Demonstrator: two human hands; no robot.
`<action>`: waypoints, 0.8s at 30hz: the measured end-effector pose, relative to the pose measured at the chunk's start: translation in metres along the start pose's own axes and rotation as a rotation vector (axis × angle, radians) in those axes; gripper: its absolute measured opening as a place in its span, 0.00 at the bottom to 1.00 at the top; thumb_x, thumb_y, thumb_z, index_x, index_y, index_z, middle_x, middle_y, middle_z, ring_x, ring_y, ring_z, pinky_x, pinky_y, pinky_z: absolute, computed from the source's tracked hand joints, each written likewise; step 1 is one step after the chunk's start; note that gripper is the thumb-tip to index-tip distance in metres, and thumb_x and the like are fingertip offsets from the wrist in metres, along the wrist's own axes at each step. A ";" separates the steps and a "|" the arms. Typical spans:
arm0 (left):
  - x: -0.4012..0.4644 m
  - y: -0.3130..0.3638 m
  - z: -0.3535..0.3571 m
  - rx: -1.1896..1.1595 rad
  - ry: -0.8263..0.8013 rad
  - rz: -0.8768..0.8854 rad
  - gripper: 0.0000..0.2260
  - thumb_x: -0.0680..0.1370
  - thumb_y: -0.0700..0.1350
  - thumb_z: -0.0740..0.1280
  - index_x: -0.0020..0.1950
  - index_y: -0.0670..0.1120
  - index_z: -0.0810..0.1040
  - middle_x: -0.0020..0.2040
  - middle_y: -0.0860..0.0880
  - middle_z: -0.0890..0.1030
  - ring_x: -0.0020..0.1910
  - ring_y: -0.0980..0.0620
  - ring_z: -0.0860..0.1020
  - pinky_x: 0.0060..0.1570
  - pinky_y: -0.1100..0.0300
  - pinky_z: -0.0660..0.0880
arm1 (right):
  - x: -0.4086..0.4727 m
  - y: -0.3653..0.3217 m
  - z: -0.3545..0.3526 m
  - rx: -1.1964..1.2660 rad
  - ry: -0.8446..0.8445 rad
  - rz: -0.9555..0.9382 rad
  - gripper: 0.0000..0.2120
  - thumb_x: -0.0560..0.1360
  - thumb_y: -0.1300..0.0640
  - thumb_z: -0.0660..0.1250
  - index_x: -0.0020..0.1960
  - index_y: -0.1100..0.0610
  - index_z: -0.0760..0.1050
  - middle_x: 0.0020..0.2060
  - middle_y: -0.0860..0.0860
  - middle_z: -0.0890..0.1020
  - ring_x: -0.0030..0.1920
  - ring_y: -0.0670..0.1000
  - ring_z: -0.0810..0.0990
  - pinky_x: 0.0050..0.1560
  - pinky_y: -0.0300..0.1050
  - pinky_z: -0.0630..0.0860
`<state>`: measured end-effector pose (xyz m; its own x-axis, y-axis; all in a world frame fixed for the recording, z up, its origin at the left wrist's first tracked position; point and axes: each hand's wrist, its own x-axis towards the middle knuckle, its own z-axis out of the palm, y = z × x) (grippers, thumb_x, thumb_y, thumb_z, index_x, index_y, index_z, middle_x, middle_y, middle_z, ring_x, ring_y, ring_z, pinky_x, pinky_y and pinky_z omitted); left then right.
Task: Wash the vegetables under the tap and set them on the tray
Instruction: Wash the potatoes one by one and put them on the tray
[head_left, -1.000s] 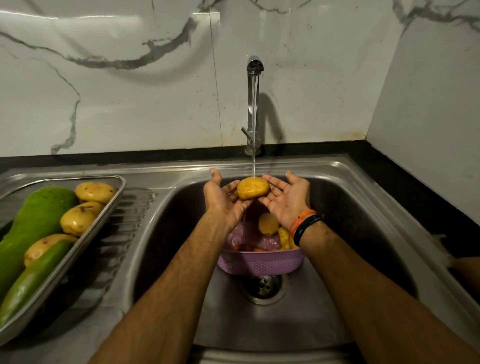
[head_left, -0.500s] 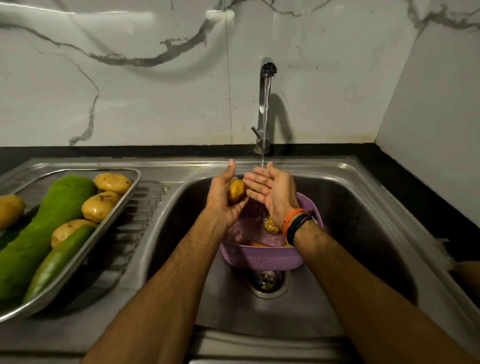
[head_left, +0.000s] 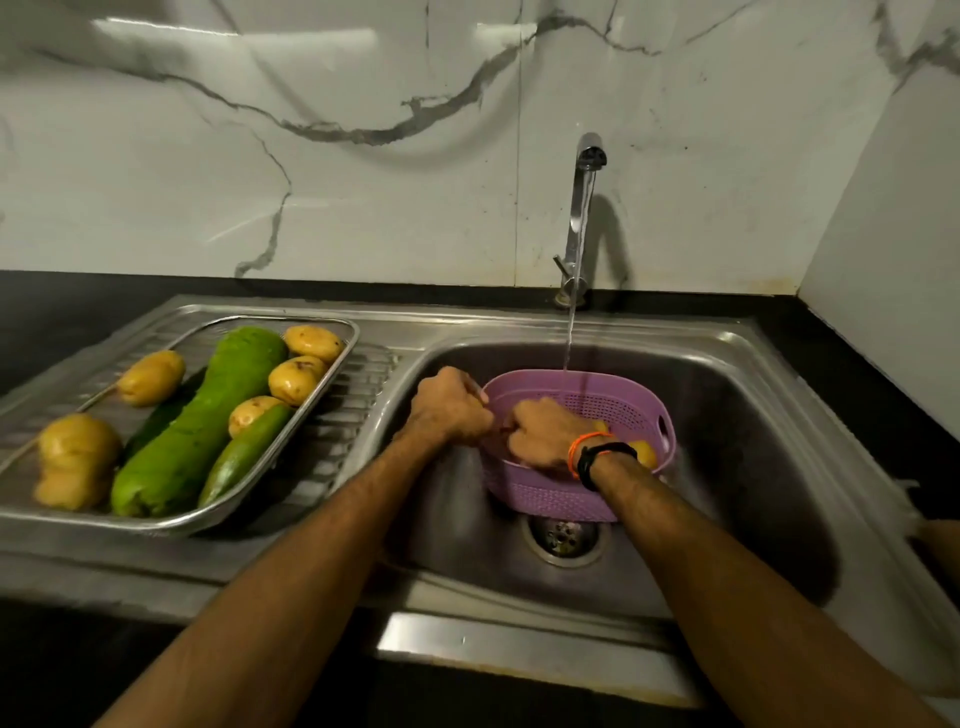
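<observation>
Now the steel sink (head_left: 753, 415) holds the purple basket (head_left: 597, 410); the steel tray (head_left: 322, 410), with washed potatoes, lies left. Right hand (head_left: 543, 434) curls down inside over unwashed potatoes (head_left: 644, 453); left hand (head_left: 449, 408), nearer the tray, curls at the rim; whether either grips anything is hidden.

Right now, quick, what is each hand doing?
Left hand: fingers curled at the rim of the purple plastic basket; contents cannot be told.
Right hand: curled inside that basket; contents hidden.
</observation>
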<state>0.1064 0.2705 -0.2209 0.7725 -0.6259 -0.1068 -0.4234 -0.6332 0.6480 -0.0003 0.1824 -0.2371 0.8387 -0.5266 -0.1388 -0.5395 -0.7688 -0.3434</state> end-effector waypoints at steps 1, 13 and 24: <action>-0.008 -0.006 -0.002 0.085 -0.015 0.017 0.09 0.65 0.43 0.73 0.43 0.52 0.83 0.45 0.51 0.83 0.47 0.51 0.82 0.50 0.60 0.79 | -0.002 -0.004 0.004 -0.057 -0.064 -0.022 0.16 0.75 0.55 0.60 0.60 0.56 0.78 0.58 0.58 0.80 0.58 0.61 0.78 0.53 0.48 0.75; -0.025 0.029 -0.058 -0.049 0.233 0.317 0.17 0.67 0.37 0.77 0.50 0.51 0.76 0.50 0.53 0.74 0.49 0.54 0.73 0.45 0.61 0.73 | -0.007 -0.014 0.009 -0.224 -0.083 -0.057 0.18 0.75 0.56 0.64 0.63 0.63 0.74 0.60 0.62 0.78 0.58 0.64 0.78 0.50 0.47 0.74; -0.028 0.012 -0.050 0.083 0.167 0.302 0.14 0.67 0.39 0.76 0.47 0.52 0.78 0.45 0.53 0.76 0.45 0.54 0.75 0.46 0.62 0.73 | -0.003 -0.012 0.014 -0.257 -0.080 -0.092 0.19 0.76 0.52 0.65 0.63 0.62 0.74 0.60 0.62 0.77 0.58 0.63 0.78 0.50 0.47 0.73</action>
<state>0.1033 0.3034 -0.1721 0.6703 -0.7119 0.2094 -0.6764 -0.4701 0.5671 0.0044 0.1984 -0.2453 0.8825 -0.4283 -0.1943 -0.4538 -0.8839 -0.1129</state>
